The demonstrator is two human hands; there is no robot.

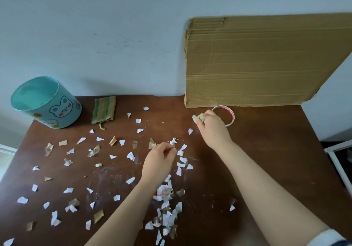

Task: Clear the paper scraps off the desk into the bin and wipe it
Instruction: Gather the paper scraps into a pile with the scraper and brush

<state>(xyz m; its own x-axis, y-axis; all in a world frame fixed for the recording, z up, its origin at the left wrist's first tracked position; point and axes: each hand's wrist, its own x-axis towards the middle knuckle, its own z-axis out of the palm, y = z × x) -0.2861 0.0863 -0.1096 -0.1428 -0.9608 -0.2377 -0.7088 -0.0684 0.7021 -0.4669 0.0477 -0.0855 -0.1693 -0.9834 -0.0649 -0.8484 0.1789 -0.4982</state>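
Left hand (160,160) near the middle of the tabletop (276,131), fingers curled, thumb and forefinger pinched on the lower edge of a white scrap (173,142) lying just past the fingertips. Right of that hand, touching distance at most, a short run of paper scraps (180,152) trailing back toward the near edge and thickening into a heap (167,207) between the two forearms. Left of the same hand, many more white, tan and clear bits scattered loosely across the dark brown wood, reaching the left edge and the near corner. Right hand (211,127) farther back and to the right, well apart from the left, fingers curled under with something small and pale green at the tips; held scrap or not, impossible to tell. One lone white piece just beside that hand on its left. Directly behind its knuckles, a tape roll (229,117) lying flat, partly hidden by the hand. Behind the roll, a cardboard sheet (266,60) standing on the back edge and leaning on the wall (114,26). Far across at the back left corner, well away from both hands, a teal bin (57,108) with cartoon animal faces, mouth open upward. Just right of the bin, a folded green-striped cloth (103,111), flat on the wood.
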